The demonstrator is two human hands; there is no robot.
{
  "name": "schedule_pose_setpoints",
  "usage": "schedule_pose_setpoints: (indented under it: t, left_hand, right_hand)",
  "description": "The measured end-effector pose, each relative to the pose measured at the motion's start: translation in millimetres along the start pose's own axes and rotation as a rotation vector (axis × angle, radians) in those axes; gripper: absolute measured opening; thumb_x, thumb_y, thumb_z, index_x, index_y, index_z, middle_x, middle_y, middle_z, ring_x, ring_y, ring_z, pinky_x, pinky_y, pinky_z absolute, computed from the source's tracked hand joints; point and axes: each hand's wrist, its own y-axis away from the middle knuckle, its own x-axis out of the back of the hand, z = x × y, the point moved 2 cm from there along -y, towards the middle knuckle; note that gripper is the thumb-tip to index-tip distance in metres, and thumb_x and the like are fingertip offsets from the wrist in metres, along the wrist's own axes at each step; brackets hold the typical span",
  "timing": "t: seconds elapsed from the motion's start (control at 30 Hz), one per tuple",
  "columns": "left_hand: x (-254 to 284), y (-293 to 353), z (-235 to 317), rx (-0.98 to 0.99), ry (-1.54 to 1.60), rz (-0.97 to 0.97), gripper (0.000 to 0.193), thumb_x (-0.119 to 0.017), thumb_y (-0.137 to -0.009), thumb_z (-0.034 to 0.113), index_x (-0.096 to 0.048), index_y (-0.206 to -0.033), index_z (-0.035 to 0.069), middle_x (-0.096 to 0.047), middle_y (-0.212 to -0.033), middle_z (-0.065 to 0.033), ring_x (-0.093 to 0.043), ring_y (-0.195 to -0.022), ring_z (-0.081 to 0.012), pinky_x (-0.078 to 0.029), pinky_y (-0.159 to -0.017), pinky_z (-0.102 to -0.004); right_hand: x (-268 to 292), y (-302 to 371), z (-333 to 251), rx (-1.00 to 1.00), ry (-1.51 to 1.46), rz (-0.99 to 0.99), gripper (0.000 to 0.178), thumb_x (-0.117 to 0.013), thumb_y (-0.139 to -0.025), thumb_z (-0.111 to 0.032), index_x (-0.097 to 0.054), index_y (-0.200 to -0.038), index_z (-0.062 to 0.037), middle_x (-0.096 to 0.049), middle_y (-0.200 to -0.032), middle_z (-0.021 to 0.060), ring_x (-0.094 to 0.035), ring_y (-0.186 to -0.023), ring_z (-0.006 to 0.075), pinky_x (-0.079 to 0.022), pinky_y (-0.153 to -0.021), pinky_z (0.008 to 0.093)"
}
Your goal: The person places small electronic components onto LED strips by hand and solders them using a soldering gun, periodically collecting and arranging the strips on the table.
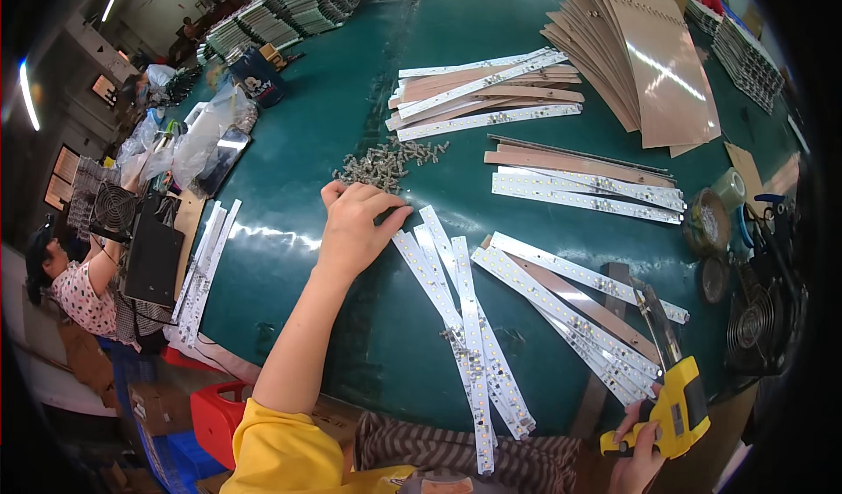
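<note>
My left hand is at the near edge of a heap of small metal pieces. Its thumb and index fingertip come together in a pinch; whatever they hold is too small to make out. Just right of it lie several crossed white LED strips, dotted with small components. At the lower right, my right hand grips the handle of a yellow and black gun-shaped tool. The tool's long narrow front end points up and away, over the right end of a second fan of LED strips.
Farther back on the green table lie more LED strips and tall brown sheets. Tape rolls and a fan stand at right. Bags cover the left side, where another person sits. A red stool is below.
</note>
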Motion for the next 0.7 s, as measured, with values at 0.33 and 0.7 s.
schedule_pose_setpoints:
  t: [0.33,0.7]
  left_hand:
    - [1.0,-9.8,-1.9,0.135,0.090,-0.160,0.009,-0.076,-0.079,0.014,-0.068,-0.081,0.008,-0.066,-0.078,-0.0023,-0.061,-0.080,-0.0219,-0.032,-0.087,-0.0397]
    - [2.3,2.8,1.1,0.081,0.032,-0.022,0.004,-0.077,-0.077,0.012,-0.075,-0.080,0.010,-0.070,-0.078,-0.0006,-0.062,-0.075,-0.0178,-0.032,-0.085,-0.0364]
  right_hand:
    - [-0.5,2.5,-0.2,-0.029,-0.021,0.032,0.035,-0.059,-0.098,-0.008,-0.049,-0.130,0.0010,-0.046,-0.077,0.0009,-0.052,-0.070,0.0161,-0.053,-0.087,0.0379]
    - [-4.8,0.8,-3.9,-0.010,-0.010,0.073,0.042,-0.058,-0.098,-0.009,-0.045,-0.136,0.0039,-0.047,-0.075,0.0007,-0.051,-0.068,0.0150,-0.046,-0.102,0.0442]
